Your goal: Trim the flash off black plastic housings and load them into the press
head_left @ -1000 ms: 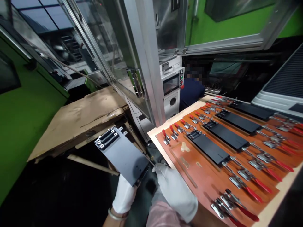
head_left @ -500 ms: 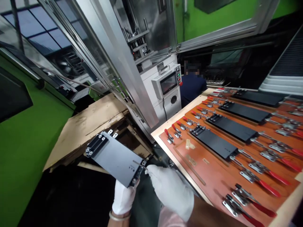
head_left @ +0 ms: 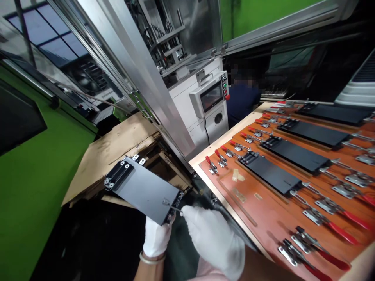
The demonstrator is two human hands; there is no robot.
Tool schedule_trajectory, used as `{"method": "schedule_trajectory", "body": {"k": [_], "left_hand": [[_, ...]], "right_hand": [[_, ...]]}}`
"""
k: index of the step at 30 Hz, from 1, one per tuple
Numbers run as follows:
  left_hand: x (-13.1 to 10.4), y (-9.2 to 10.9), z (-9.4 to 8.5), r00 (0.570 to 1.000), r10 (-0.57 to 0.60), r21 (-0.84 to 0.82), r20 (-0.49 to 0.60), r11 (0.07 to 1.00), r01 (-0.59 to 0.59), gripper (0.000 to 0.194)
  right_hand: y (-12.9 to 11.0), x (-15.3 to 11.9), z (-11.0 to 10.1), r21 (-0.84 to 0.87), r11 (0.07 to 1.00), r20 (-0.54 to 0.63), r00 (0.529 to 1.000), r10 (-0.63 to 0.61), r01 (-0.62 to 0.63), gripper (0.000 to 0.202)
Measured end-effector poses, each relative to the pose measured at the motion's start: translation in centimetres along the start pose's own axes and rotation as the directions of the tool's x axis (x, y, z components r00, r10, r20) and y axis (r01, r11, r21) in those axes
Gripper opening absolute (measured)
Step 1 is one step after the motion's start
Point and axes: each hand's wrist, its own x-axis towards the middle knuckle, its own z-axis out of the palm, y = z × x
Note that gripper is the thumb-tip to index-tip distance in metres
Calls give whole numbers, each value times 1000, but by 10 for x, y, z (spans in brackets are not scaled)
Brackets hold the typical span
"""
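Gray panel (head_left: pixel 148 191) is held in the air between the cardboard stack (head_left: pixel 117 144) and the orange board (head_left: pixel 281 214); dark floor shows below, between the two hands. Left hand (head_left: pixel 158 236) grips the panel's near end from beneath, fingers hidden under it. Right hand (head_left: pixel 211 236) pinches a thin tool (head_left: pixel 175 209), tip over that same end; contact cannot be told. The board carries four dark panels (head_left: pixel 269 173) between red-handled clamps (head_left: pixel 316 217), some cut off at right.
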Motion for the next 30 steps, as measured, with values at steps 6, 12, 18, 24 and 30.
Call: {"method": "schedule_trajectory", "body": {"k": [6, 12, 18, 24, 30], "left_hand": [[5, 7, 7, 996, -52, -76, -70, 996, 47, 15], [-1, 8, 18, 981, -133, -120, -141, 986, 117, 13], [4, 12, 14, 977, -149, -134, -152, 983, 129, 11], [12, 23, 21, 956, -250, -270, -151, 941, 204, 15], [12, 24, 26, 959, -230, -240, -165, 953, 187, 14]], "right_hand": [[5, 9, 3, -2, 999, -3, 999, 38, -38, 28], [13, 16, 4, 49, 994, -42, 994, 97, -95, 28], [2, 8, 10, -38, 999, 14, 1000, 20, -19, 27], [-9, -7, 23, -34, 999, 8, 1000, 8, -8, 27], [-5, -8, 17, 67, 996, -14, 998, 62, -61, 29]]}}
